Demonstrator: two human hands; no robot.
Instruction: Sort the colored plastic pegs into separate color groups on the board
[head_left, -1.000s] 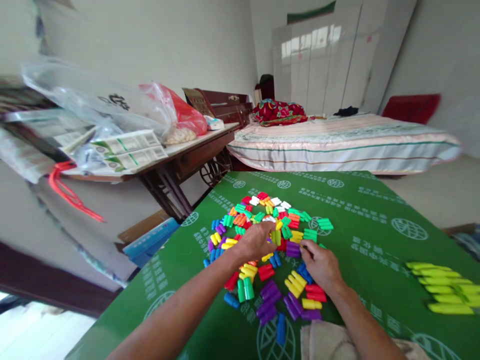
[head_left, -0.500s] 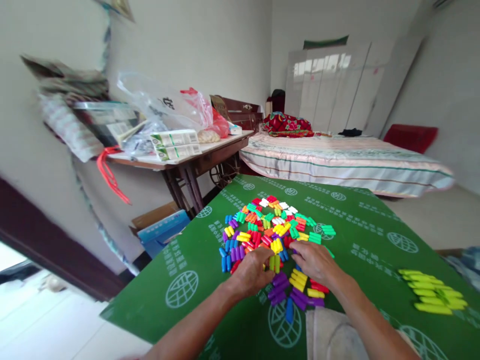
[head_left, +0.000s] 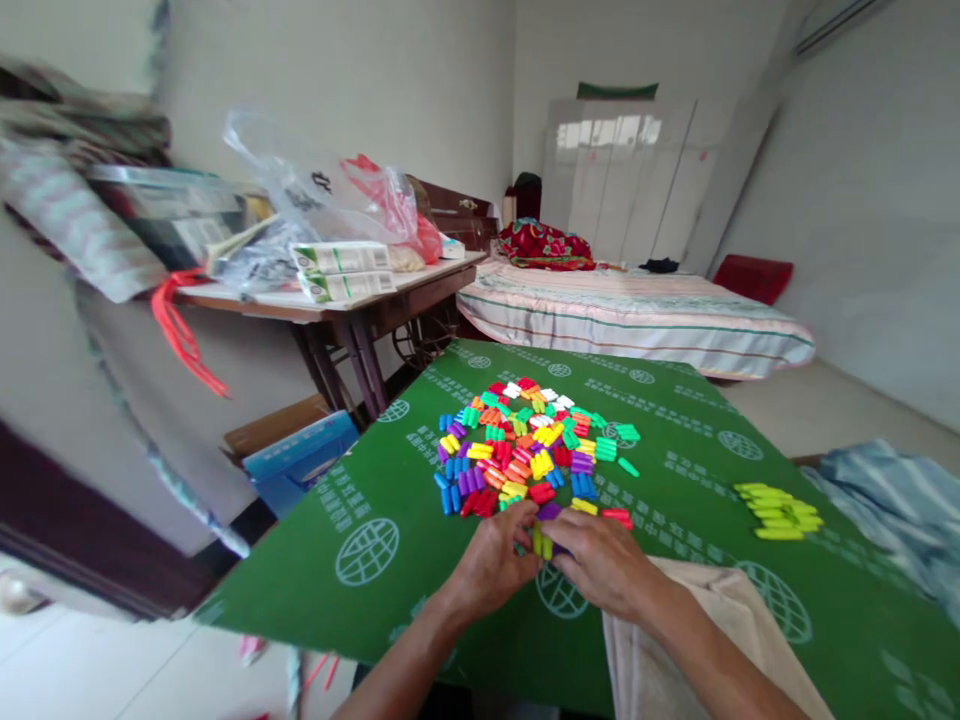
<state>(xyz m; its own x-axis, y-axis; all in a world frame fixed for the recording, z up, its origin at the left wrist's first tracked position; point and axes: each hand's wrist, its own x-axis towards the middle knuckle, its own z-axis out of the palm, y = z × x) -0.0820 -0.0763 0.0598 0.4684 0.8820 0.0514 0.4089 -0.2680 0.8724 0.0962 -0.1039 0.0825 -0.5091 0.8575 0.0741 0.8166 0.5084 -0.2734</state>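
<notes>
The left hand, at the near side of the green tabletop with white printing, is pinching a small yellow-green ribbed piece, apparently plastic, between thumb and curled fingers. The right hand is bending its fingers in close against the right side of that piece; whether it is gripping the same piece or another one, I cannot tell, since the knuckles are hiding the fingertips. The yellow-green piece is sitting between the two hands, just on the near side of a loose spread of multicoloured ribbed pieces. Judging by its look, it is likely light, stiff and rather smooth, so slipping is a greater risk than breaking; its long sides, where the grooves are running, are probably offering the surest hold. A purple ribbed piece is lying directly beyond the fingers, and its crowded neighbours are leaving little room on the far side. A beige folded cloth is lying under the right forearm, where it could be catching on the wrist. Well apart on the right, a heap of slim yellow-green sticks is resting on the tabletop, and a pale blue crumpled fabric is showing beyond it.
</notes>
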